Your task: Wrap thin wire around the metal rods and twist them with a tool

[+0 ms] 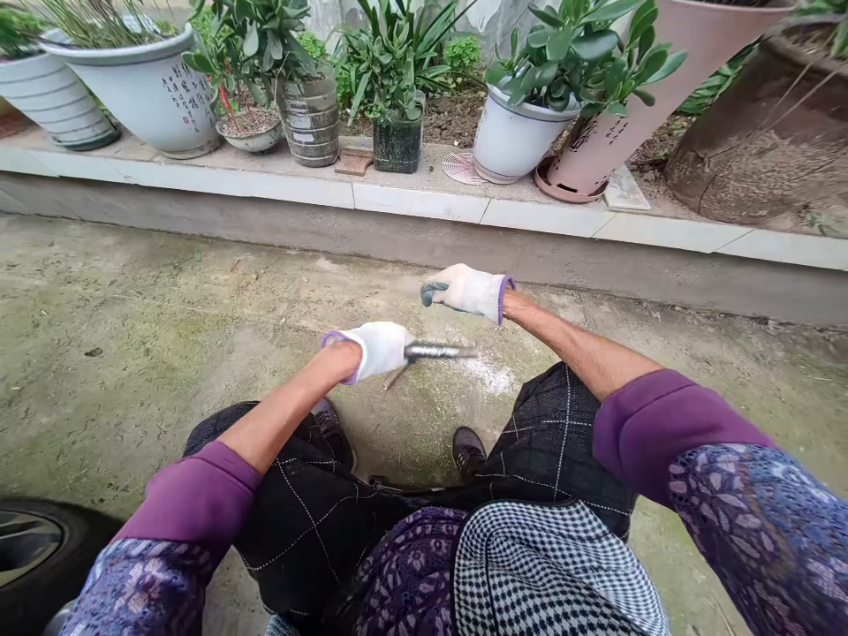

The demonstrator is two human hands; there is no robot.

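My left hand, in a white knit glove with a purple cuff, is closed around a narrow silvery tool whose exact kind is blurred. It points to the right, low over the ground, and its far end is brownish. A thin brown stick-like piece shows just below this hand; I cannot tell if it belongs to the tool. My right hand, gloved alike with dark coated fingers, hovers higher and to the right, its fingers curled together. What they hold, if anything, is hidden. White powder lies scattered on the ground beyond the tool's tip.
A raised bed with a white tiled edge runs across the back, lined with several potted plants, among them a white pot and a pink pot. A tyre stands at the lower left. My shoes rest on mossy concrete.
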